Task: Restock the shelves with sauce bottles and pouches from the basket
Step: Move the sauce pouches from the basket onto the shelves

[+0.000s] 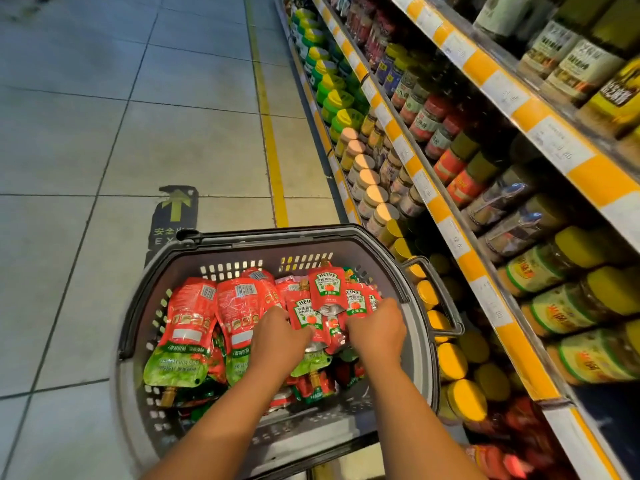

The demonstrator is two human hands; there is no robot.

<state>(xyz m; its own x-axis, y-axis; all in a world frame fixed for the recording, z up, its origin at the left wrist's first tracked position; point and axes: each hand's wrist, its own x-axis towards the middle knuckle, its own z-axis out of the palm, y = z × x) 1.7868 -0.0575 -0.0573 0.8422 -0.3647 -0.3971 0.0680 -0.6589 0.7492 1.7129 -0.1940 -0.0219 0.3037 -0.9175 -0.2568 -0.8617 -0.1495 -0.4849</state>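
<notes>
both hands are down in the basket (263, 239), which sits at 6 o'clock. the left hand (277, 332) and right hand (375, 329) have their fingers curled down among the small pouches (323, 289), gathering a bunch between them; the fingertips are hidden, so i cannot tell how firmly either hand holds. more pouches lie loose under the wrists, and the big pouches (187, 323) lie flat at 8 o'clock in the basket, spouts toward the near wall.

likely trouble: the small pouches are slick and stacked loosely, so a two-hand scoop could shed some from the middle as it lifts, back into the basket or onto the floor (104, 133). a spout could also snag the slotted wall. a squeeze that is too hard might crease a pouch near its cap.

at 3 o'clock, the basket handle (446, 303) stands between the hands and the shelves (460, 258), so a low swing right could catch it. yellow-lid jars (453, 362) crowd the bottom shelf just beside the basket, and could be knocked. farther off, from 1 to 2 o'clock, jars fill the rows tightly. no bare gap for pouches shows from here.
</notes>
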